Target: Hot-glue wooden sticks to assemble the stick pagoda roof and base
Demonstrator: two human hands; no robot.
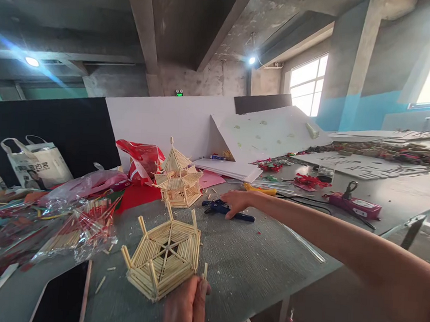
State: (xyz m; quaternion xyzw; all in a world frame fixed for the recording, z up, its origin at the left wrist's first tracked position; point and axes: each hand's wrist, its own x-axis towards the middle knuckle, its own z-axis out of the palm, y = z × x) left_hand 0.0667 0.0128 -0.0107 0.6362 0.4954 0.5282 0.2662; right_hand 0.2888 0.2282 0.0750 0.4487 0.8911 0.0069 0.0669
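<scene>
One table (245, 267), cut off left of the hexagonal stick frame (150, 244), elbow room and an edge on the frame's right. Right hand (238, 202) grips a partly covered blue tool (215, 207) behind it. Left hand (187, 305) curled at its near-right corner, can't tell around what.

My one view looks from my head, forward and down over the tabletop (245, 260), so wide that the ceiling (194, 28) and the far window (309, 84) at right fit in. It is closest to my left hand (188, 302), low in the near middle; my right hand (238, 203) is farther off, its arm stretching in from the near right, the white panel (158, 128) far beyond.
</scene>
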